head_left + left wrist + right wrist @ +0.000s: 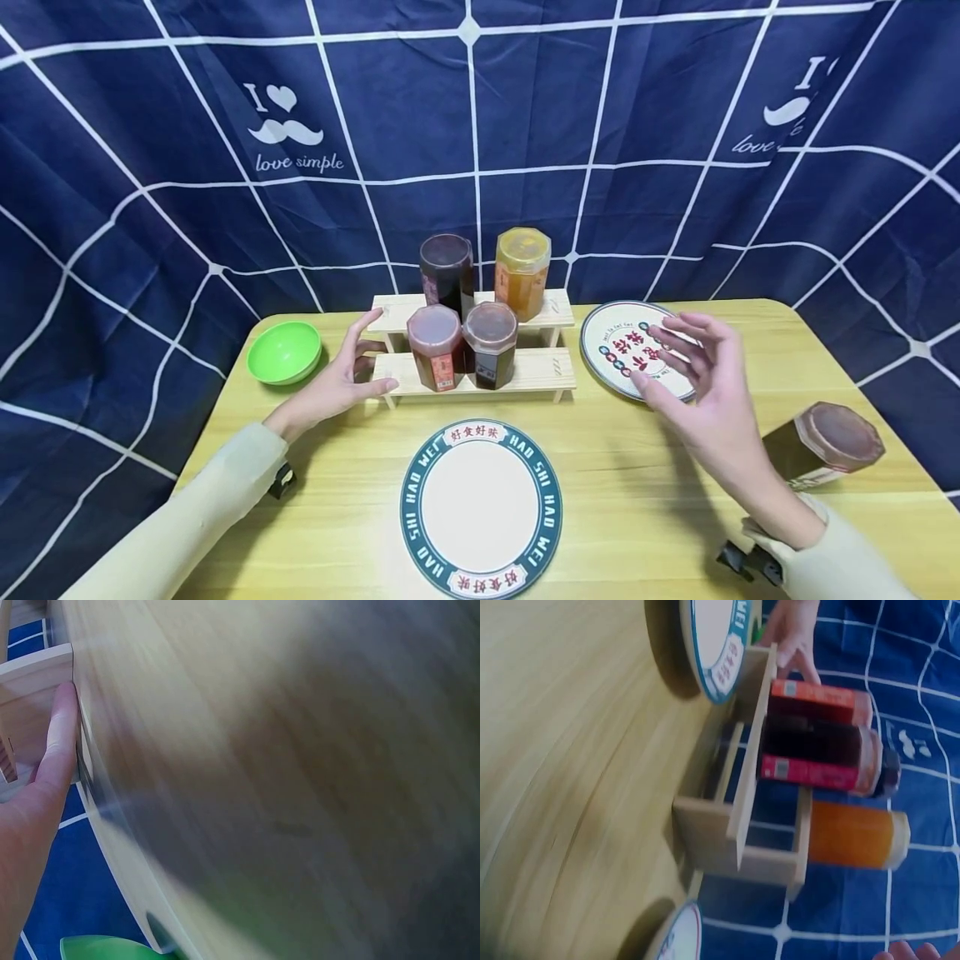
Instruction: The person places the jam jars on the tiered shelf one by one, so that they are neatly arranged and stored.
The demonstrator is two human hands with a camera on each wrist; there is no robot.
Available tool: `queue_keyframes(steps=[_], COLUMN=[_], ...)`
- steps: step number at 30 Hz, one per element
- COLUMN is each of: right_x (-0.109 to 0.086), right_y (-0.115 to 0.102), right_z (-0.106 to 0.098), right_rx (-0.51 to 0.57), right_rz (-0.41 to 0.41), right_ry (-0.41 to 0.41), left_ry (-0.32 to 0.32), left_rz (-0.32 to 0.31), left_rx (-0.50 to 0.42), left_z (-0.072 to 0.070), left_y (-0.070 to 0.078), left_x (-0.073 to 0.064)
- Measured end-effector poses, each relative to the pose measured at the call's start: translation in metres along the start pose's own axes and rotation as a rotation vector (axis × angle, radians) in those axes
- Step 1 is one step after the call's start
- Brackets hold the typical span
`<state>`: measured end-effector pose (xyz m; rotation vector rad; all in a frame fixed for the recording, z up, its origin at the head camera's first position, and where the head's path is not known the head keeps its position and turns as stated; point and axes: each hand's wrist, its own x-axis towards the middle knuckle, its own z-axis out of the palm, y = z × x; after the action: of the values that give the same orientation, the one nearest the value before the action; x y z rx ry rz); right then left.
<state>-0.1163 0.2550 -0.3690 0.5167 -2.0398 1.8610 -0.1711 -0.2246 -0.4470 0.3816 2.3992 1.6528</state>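
A two-tier wooden rack (536,367) stands at the table's middle back. Its upper tier bears a dark jar (447,271) and an amber jar (522,275). Two dark reddish-brown jars with labels, a left one (435,346) and a right one (491,344), sit side by side on the lower tier. My left hand (348,371) is at the rack's left end, fingers spread, thumb by the lower shelf and forefinger by the upper one. One digit lies along the wood in the left wrist view. My right hand (708,383) hovers over the right side, fingers spread and holding nothing.
A green bowl (285,352) stands at the back left. A green-rimmed plate (480,508) lies in front of the rack, and a white plate (615,333) with red characters is right of it. Another dark jar (825,446) stands at the far right, partly behind my right wrist.
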Motion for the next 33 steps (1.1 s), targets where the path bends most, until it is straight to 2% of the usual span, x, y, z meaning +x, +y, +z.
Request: queue_keyframes(steps=[9, 12, 16, 19, 23, 26, 28, 33], right_x=[-0.006, -0.013, -0.025, -0.032, -0.041, -0.049, -0.055, -0.066], right_y=[-0.004, -0.004, -0.004, -0.003, 0.002, 0.009, 0.016, 0.031], right_z=[-0.042, -0.057, -0.080, -0.097, -0.117, -0.129, -0.136, -0.146], right_rx=[0.132, 0.160, 0.143, 0.087, -0.201, -0.427, -0.480, -0.484], right_rz=[-0.089, -0.115, -0.085, -0.034, 0.065, 0.159, 0.210, 0.299], right_ry=[0.115, 0.207, 0.396, 0.506, 0.580, 0.603, 0.615, 0.616], left_ry=[0.011, 0.014, 0.010, 0.007, 0.013, 0.018, 0.015, 0.010], left_rz=[-0.010, -0.008, -0.004, -0.003, -0.002, -0.002, 0.000, 0.005], left_rx=[-0.004, -0.003, 0.006, 0.004, -0.002, 0.000, 0.003, 0.002], left_z=[0.000, 0.000, 0.001, 0.002, 0.002, 0.002, 0.002, 0.002], left_y=[-0.002, -0.002, -0.002, -0.001, 0.000, 0.000, -0.001, -0.003], left_x=[0.000, 0.000, -0.001, -0.001, -0.001, -0.001, -0.001, 0.000])
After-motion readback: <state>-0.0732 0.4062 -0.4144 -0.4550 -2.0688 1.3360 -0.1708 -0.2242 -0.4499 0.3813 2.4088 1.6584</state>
